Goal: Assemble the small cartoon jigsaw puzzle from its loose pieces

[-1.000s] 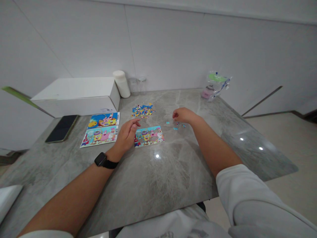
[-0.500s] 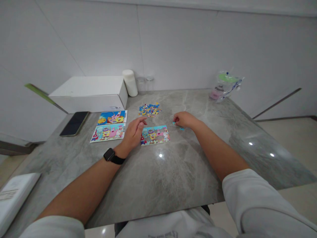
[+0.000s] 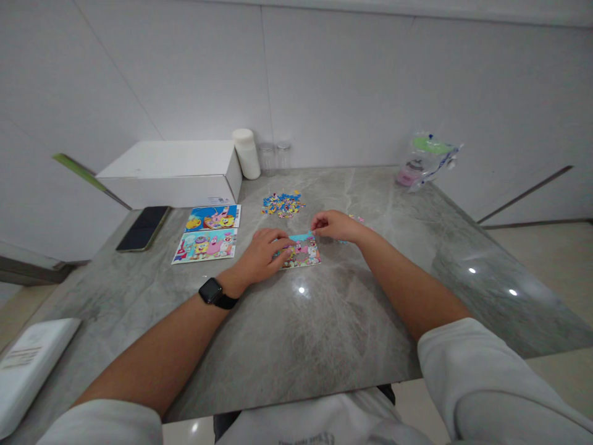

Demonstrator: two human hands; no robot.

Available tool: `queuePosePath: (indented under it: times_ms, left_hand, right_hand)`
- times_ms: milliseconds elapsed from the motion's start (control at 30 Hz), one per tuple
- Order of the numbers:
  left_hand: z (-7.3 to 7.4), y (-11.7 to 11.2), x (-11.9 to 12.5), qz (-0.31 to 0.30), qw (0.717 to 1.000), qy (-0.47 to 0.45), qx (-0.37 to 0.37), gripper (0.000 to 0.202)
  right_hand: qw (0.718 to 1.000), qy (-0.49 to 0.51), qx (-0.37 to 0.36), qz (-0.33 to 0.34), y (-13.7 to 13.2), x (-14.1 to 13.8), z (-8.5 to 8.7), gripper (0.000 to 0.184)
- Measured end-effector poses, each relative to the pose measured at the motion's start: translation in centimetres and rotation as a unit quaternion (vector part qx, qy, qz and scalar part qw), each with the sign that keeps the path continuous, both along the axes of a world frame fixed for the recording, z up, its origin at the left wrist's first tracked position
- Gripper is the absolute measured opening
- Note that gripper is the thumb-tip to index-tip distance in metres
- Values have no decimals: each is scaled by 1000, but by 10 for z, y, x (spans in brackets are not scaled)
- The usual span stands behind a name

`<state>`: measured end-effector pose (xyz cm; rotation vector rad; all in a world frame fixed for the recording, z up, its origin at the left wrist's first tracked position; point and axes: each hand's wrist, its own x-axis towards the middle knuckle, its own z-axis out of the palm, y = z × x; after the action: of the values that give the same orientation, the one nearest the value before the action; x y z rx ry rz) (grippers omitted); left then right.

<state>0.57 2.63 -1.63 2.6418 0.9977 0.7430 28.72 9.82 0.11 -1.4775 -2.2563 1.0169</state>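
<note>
My left hand (image 3: 265, 252) lies flat, fingers spread, on the left part of a small cartoon jigsaw puzzle (image 3: 303, 252) in the middle of the grey marble table (image 3: 324, 321). A black watch sits on that wrist. My right hand (image 3: 334, 224) is pinched at the puzzle's upper right corner; what the fingertips hold is too small to make out. A few loose pieces (image 3: 356, 219) lie just behind the right hand. A heap of loose puzzle pieces (image 3: 282, 204) lies farther back.
Two cartoon picture cards (image 3: 208, 235) lie left of the puzzle, a black phone (image 3: 142, 227) beyond them. A white box (image 3: 171, 173), a white canister (image 3: 246, 154) and two clear jars (image 3: 273, 156) stand by the wall. A plastic bag (image 3: 424, 161) sits back right. A white object (image 3: 28, 371) is at the near left.
My left hand moved right and laid flat onto the puzzle. My right hand moved left from the loose pieces to the puzzle's upper right corner.
</note>
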Motion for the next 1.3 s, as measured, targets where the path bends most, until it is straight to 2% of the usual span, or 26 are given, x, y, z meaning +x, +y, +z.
queuePosePath:
  times_ms: [100,300,967,1300]
  left_hand:
    - [-1,-5,3,-31,999,37,-2,39]
    - [-5,-7,4,-48,997,56,-14,41]
    - [-7,-6,5,-57,994,94,-7,47]
    - [-4,-8,7,-73,991,109,-14,49]
  right_hand:
    - [999,-24,29,5,-8,-12,-1,12]
    - [997,-47,52,26,-18,-25,-1,15]
    - [979,-162,122,23,-26,-35,-2,16]
    - [970,-202,138,11,-30,-41,-4,16]
